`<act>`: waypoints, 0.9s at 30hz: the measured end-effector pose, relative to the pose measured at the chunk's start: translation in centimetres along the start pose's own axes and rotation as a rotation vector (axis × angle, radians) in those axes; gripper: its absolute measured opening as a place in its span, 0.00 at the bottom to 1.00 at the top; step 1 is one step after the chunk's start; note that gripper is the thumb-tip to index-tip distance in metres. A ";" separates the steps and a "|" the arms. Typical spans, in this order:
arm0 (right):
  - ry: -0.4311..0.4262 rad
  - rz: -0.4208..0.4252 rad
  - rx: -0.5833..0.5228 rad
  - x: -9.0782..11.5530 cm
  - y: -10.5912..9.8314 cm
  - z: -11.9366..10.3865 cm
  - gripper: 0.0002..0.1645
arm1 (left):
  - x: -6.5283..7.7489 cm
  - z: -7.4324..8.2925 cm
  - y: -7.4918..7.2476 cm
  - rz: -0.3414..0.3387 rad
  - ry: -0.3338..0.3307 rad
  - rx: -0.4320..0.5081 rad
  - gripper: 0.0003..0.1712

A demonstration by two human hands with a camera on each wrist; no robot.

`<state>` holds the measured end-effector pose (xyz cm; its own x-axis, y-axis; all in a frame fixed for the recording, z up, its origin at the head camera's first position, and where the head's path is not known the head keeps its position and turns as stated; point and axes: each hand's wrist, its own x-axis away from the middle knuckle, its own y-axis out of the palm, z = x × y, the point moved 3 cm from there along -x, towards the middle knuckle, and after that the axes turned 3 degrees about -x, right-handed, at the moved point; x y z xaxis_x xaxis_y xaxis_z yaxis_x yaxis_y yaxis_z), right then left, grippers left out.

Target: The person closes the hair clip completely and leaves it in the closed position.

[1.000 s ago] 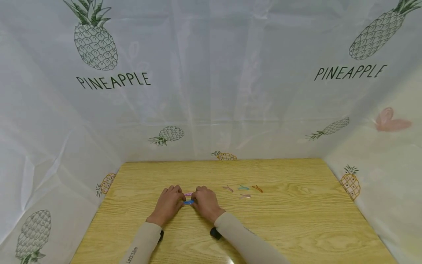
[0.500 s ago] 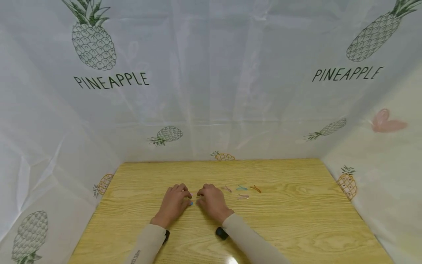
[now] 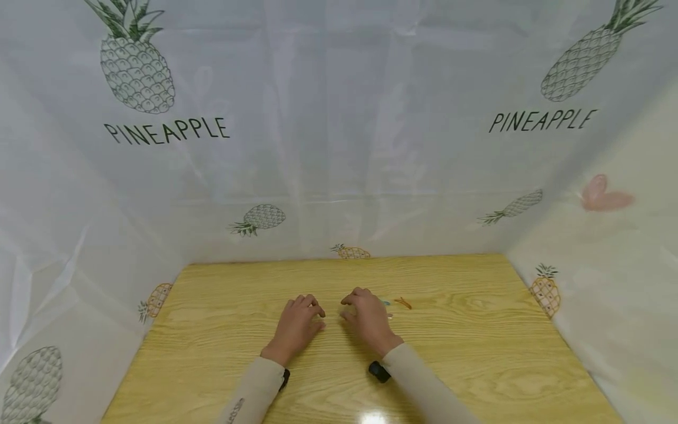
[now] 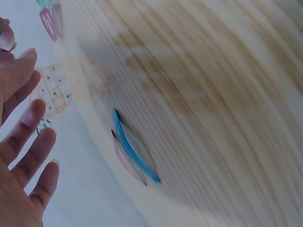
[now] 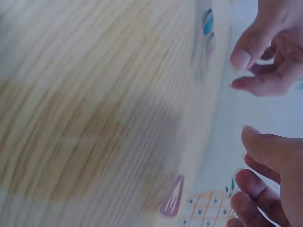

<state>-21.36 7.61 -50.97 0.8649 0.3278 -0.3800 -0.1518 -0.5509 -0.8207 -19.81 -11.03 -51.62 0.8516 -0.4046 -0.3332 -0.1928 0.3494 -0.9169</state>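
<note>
White sheeting (image 3: 339,118) printed with pineapples is hanging behind and down both sides of a wood-grain desk (image 3: 477,353), whose near part is catching a bright patch of light. A person in pale sleeves (image 3: 424,380) is reaching both arms over it, lettering showing on the left sleeve; a dark band (image 3: 378,371) is sitting at the right wrist. Left hand (image 3: 295,330): thumb and fingers standing apart, bending loosely around bare air. Right hand (image 3: 368,321): likewise parted, its fingertips facing the left hand's across a gap. Nearest the left hand, a blue clip (image 4: 130,150) is lying on the desk just beside a pale pink clip (image 4: 124,161), the two running nearly parallel; the left hand is hiding both from the head view. Near the right hand's fingers, a purple clip (image 5: 172,197) is lying on the desk. Beyond that hand, in the head view, a teal clip (image 3: 386,302) and a pale clip (image 3: 390,315) are partly showing, and an orange clip (image 3: 406,304) is spreading its two arms farther right.
</note>
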 end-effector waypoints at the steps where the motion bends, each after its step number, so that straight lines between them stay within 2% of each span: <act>1: 0.002 0.006 0.010 0.1 -0.2 0.3 0.12 | -0.1 0.2 0.1 -0.001 -0.002 -0.001 0.08; 9: 0.062 0.052 0.058 0.6 -0.9 2.8 0.11 | -1.3 1.2 1.0 -0.002 -0.024 -0.004 0.10; 17: 0.038 0.090 0.109 0.8 -1.0 4.3 0.12 | -2.8 1.6 2.4 -0.035 -0.079 0.022 0.12; 27: 0.062 0.046 0.156 0.7 -0.6 5.5 0.14 | -4.6 2.4 3.6 -0.048 -0.100 0.004 0.15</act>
<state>-23.26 12.37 -53.09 0.8827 0.2541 -0.3954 -0.2602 -0.4364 -0.8613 -23.28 -5.89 -52.88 0.9044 -0.3343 -0.2652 -0.1488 0.3354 -0.9302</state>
